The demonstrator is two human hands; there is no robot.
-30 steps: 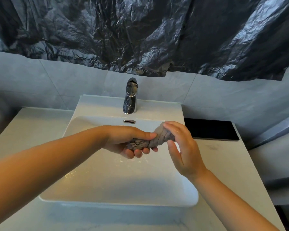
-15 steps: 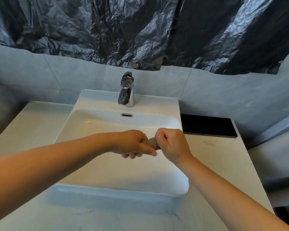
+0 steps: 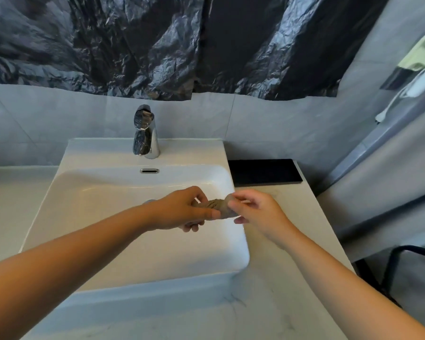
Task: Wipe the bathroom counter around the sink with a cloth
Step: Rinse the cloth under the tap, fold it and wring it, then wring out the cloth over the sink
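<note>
The twisted grey cloth (image 3: 217, 207) is held in the air between both hands, above the right part of the sink (image 3: 103, 231) and close to its right rim. It touches neither the basin nor the worktop (image 3: 280, 305).

The left hand (image 3: 182, 211) grasps the cloth's left end: the thumb lies along the front of the roll and the fingers curl under it. The right hand (image 3: 259, 213) pinches the right end, with the forefinger over the top and the thumb below.

Half a second ago both hands were tight fists pressed almost together, and only a sliver of cloth showed between them. Now the right hand has loosened from that fist into a fingertip pinch. The hands stand a little further apart, so a longer stretch of the wrung roll shows. A second ago the right hand was also open-fingered on the cloth, so the clench has come and gone.

The hands now sit nearer the sink's right rim than before.

The tap (image 3: 145, 134) stands at the middle of the sink's back edge, with the overflow slot (image 3: 149, 171) just below it. A black tray (image 3: 264, 171) lies at the worktop's back right corner, beside the sink. Crumpled black plastic sheet (image 3: 206, 45) covers the wall above the tiles. More of the right wall is in view than earlier.
</note>
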